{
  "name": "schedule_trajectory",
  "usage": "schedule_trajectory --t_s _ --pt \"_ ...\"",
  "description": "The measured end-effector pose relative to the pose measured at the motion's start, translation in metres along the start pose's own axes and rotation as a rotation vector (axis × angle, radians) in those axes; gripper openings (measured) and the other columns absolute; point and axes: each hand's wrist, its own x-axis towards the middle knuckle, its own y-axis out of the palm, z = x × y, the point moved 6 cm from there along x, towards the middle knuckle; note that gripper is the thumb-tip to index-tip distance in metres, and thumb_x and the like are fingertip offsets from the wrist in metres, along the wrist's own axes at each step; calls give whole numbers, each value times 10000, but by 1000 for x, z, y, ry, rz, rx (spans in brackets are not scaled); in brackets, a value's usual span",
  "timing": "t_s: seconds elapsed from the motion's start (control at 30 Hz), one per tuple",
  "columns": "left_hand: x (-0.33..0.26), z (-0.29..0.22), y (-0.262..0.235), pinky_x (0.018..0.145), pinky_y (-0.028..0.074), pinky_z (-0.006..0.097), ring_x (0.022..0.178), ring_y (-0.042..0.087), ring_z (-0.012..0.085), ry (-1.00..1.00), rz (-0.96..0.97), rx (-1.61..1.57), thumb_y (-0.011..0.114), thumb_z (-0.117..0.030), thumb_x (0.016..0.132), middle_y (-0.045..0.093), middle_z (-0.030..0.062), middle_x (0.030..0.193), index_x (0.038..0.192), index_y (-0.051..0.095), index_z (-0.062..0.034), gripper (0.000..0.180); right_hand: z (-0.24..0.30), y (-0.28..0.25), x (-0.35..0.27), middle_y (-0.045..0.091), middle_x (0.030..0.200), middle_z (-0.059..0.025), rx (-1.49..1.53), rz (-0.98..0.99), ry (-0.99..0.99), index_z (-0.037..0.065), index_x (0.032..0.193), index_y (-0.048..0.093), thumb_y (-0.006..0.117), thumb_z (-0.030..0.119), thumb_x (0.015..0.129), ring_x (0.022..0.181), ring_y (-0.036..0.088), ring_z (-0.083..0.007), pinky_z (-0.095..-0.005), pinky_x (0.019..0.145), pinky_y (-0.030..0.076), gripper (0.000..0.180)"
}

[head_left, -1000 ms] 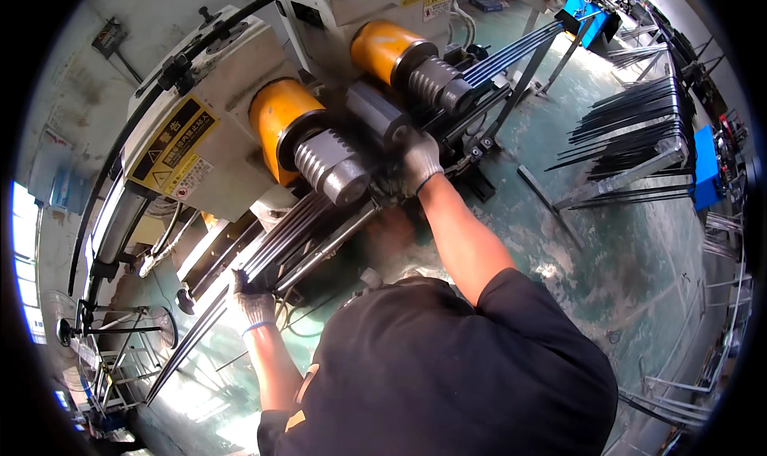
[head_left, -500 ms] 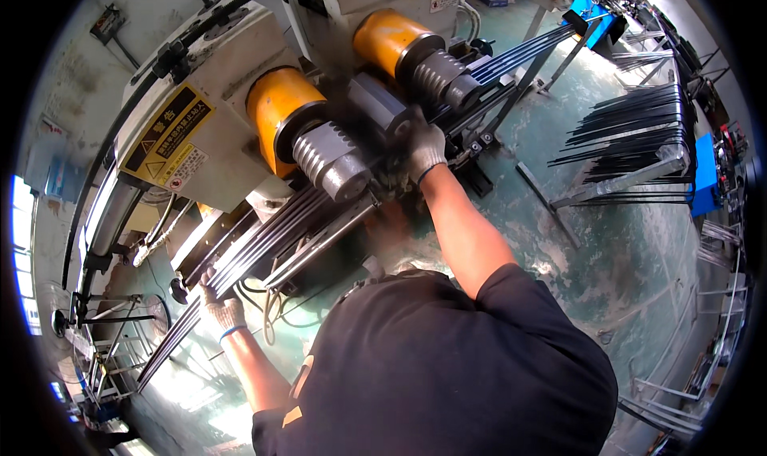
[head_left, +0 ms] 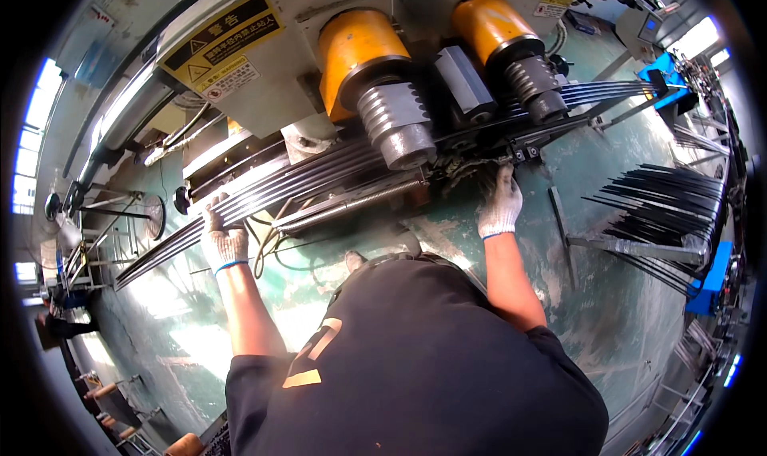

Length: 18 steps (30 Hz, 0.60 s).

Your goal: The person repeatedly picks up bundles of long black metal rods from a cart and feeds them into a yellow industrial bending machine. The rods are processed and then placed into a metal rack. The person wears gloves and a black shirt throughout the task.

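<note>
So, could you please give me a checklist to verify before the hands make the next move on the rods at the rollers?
1. Left hand grips the bundle of dark rods: ok, the glove is closed on it.
2. Right hand away from the grooved rollers: not ok, it is just under the rod line, close to them.
3. Gloves on both hands: ok.
4. Rods seated in the roller grooves: cannot tell.
5. Rollers stopped: cannot tell.
6. Rods in the blue rack out of the way: ok.
</note>
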Motion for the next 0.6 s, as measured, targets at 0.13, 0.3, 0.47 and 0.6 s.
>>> schedule_trajectory --t_s 0.13,0.3,0.47,0.6 --pt "-30 48 22 1108 587 483 1232 691 327 44 -33 13 684 -163 1066 713 191 1292 1290 647 54 314 -16 -15 13 723 1349 -156 5 82 15 -14 1410 628 642 498 1091 1194 720 -330 -481 1053 561 603" --pt "-68 73 64 1128 557 498 1260 669 331 -41 -29 132 680 -261 1081 708 194 1324 1315 673 53 391 -34 -9 27 708 1388 -152 83 197 64 -13 1456 600 624 293 1111 1206 712 -324 -475 1057 553 461" --pt "-80 61 71 1205 460 553 1304 632 388 -211 12 -90 666 -345 1077 692 215 1361 1391 598 37 499 -40 8 7 714 1312 -101 -201 273 -52 -46 1393 634 681 354 1094 1169 658 -200 -357 950 534 502" --pt "-56 5 48 1211 431 644 1387 535 484 -30 -90 -154 629 -319 1098 531 301 1491 1487 469 69 573 -61 -7 -10 698 1328 -70 -356 189 134 -27 1449 615 692 386 1083 1136 640 -197 -364 964 523 557"
